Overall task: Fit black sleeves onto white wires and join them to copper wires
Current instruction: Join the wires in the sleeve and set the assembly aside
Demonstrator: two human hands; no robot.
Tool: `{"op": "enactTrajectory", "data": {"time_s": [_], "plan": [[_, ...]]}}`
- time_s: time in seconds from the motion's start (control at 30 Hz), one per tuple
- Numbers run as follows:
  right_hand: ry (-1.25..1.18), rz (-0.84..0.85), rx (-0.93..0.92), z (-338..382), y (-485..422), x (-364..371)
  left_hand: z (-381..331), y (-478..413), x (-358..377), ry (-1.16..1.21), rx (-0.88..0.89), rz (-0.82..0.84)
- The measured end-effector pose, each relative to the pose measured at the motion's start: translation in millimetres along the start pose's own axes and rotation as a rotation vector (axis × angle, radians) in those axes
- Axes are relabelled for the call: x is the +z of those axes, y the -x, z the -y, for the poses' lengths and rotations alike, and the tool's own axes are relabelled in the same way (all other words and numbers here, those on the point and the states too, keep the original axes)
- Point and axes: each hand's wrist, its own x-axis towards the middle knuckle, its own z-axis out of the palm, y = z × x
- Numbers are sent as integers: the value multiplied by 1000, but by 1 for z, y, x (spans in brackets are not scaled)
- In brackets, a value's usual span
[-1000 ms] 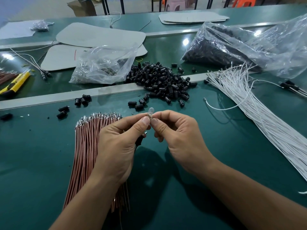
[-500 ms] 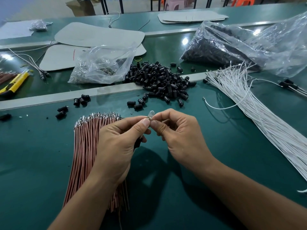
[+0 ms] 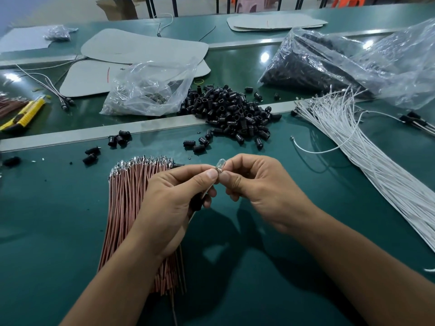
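My left hand (image 3: 174,203) and my right hand (image 3: 256,191) meet above the green table (image 3: 306,231), both pinching a small clear glass bulb (image 3: 220,164) at its metal base. A black sleeve (image 3: 196,203) also sits in my left hand, under its curled fingers. A bundle of copper wires (image 3: 127,208) with tinned tips lies under my left hand. A pile of black sleeves (image 3: 230,114) lies beyond the hands. White wires (image 3: 367,156) fan out along the right side, with one loose white wire (image 3: 329,149) curving toward the middle.
A clear bag (image 3: 150,90) of small parts sits behind the sleeve pile, and a big bag (image 3: 329,64) of black sleeves at the back right. A yellow utility knife (image 3: 23,116) lies at the far left. Grey sheets (image 3: 141,48) and finished leads (image 3: 419,121) lie around.
Both hands stay together on the bulb, their fingers shifting slightly around its base. The rest of the table is unchanged.
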Motion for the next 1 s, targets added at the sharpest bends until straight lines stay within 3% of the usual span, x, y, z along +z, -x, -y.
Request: {"op": "enactTrajectory", "data": {"time_s": [0.2, 0.37, 0.5, 0.57, 0.7, 0.83, 1.0], "plan": [[-26, 44, 6, 1, -1, -5, -2, 0, -2, -55, -19, 47], [191, 97, -93, 0, 1, -7, 0, -3, -7, -133, -59, 65], [617, 129, -413, 5, 0, -12, 1, -5, -12, -230, -68, 55], [711, 120, -512, 7, -1, -16, -1, -4, -12, -249, -74, 82], [692, 63, -516, 8, -3, -24, -8, -2, -19, -248, -83, 113], [618, -13, -460, 10, -6, -34, -16, 2, -28, -534, -143, 178], [607, -48, -451, 11, -7, -37, -18, 1, -33, -665, -123, 225]]}}
